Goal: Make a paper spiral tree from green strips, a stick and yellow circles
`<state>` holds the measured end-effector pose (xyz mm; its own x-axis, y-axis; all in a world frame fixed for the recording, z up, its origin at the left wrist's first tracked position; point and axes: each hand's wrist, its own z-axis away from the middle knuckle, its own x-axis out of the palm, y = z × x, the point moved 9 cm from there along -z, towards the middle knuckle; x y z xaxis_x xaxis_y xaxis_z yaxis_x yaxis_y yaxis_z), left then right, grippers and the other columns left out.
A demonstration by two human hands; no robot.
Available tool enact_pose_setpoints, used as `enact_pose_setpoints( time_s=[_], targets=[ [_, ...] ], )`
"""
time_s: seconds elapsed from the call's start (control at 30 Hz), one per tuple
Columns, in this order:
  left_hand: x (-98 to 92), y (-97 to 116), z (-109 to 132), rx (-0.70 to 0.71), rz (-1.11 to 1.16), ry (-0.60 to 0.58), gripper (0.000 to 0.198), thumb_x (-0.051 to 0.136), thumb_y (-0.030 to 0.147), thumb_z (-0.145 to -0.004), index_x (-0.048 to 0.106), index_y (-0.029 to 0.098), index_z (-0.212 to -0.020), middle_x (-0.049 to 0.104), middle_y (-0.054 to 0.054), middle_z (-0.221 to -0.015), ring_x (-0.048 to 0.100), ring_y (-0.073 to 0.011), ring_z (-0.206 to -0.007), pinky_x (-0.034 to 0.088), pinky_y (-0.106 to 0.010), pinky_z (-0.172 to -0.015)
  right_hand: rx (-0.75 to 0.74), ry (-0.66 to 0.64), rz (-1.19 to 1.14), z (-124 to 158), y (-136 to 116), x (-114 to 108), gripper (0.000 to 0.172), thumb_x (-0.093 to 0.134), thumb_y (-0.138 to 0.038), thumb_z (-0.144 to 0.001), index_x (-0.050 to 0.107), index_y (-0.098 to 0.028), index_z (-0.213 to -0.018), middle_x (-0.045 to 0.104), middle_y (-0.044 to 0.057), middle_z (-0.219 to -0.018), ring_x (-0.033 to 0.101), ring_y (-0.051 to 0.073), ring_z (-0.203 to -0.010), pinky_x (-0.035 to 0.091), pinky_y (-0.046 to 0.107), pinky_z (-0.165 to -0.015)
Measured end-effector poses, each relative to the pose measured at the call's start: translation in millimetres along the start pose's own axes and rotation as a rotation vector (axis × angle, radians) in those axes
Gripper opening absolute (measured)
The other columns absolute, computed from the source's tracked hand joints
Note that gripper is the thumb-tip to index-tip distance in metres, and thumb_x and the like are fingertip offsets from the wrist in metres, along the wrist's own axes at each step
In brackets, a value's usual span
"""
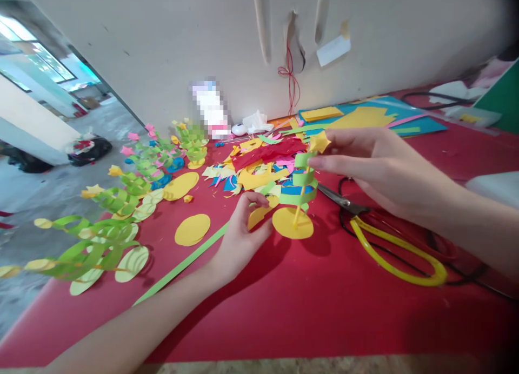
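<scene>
My right hand [365, 163] pinches the top of a small paper spiral tree near its yellow folded star [320, 141]. The tree has a green coiled paper strip [304, 178] around a thin yellow stem [300, 205]. Its round yellow base [284, 222] is at table level. Just left of that base is my left hand [243, 233], its thumb and curled fingers apart. Some yellow paper [259, 216] shows between them; it appears to lie behind rather than in the grip. A long green strip [182, 266] runs beneath my left forearm.
Yellow-handled scissors [397, 255] lie at the right over a dark cable. Several finished spiral trees [97, 249] line the left edge. Yellow paper discs [192, 229] lie nearby. Colourful scraps [251, 174] are heaped behind, before a blurred phone [211, 109] leaning on the wall.
</scene>
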<state>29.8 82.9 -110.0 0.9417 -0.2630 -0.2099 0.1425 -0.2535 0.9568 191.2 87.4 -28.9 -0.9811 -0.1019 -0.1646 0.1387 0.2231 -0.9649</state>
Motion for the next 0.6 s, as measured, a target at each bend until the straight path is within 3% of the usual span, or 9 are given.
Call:
enact_pose_setpoints(
  time_s=[0.13, 0.33, 0.6],
  targets=[
    [6.1, 19, 7, 0.168, -0.172, -0.033, 0.033, 0.065, 0.013, -0.065, 0.041, 0.022, -0.087, 0.044, -0.001, -0.090, 0.044, -0.0154, -0.090, 0.037, -0.030, -0.084, 0.075, -0.043, -0.073, -1, 10, 4, 0.011, 0.062, -0.025, -0.071, 0.058, -0.016, -0.074, 0.056, 0.001, -0.073, 0.052, 0.012, -0.070, 0.043, 0.027, -0.068],
    [10.0, 46, 20, 0.464, -0.358, -0.025, 0.039, 0.072, 0.017, -0.061, 0.040, 0.021, -0.082, 0.043, 0.000, -0.082, 0.041, -0.0155, -0.080, 0.039, -0.031, -0.077, 0.092, -0.127, -0.047, 3, 14, 15, 0.015, 0.064, -0.033, -0.070, 0.060, -0.018, -0.074, 0.056, -0.001, -0.071, 0.053, 0.012, -0.069, 0.042, 0.025, -0.066],
    [13.2, 55, 23, 0.546, -0.386, -0.040, 0.036, 0.072, 0.019, -0.062, 0.041, 0.021, -0.080, 0.044, 0.001, -0.076, 0.041, -0.0147, -0.074, 0.038, -0.030, -0.068, 0.070, -0.118, -0.029, 6, 13, 17, 0.012, 0.064, -0.028, -0.069, 0.061, -0.017, -0.072, 0.057, -0.002, -0.066, 0.050, 0.008, -0.062, 0.036, 0.020, -0.054]
  ],
)
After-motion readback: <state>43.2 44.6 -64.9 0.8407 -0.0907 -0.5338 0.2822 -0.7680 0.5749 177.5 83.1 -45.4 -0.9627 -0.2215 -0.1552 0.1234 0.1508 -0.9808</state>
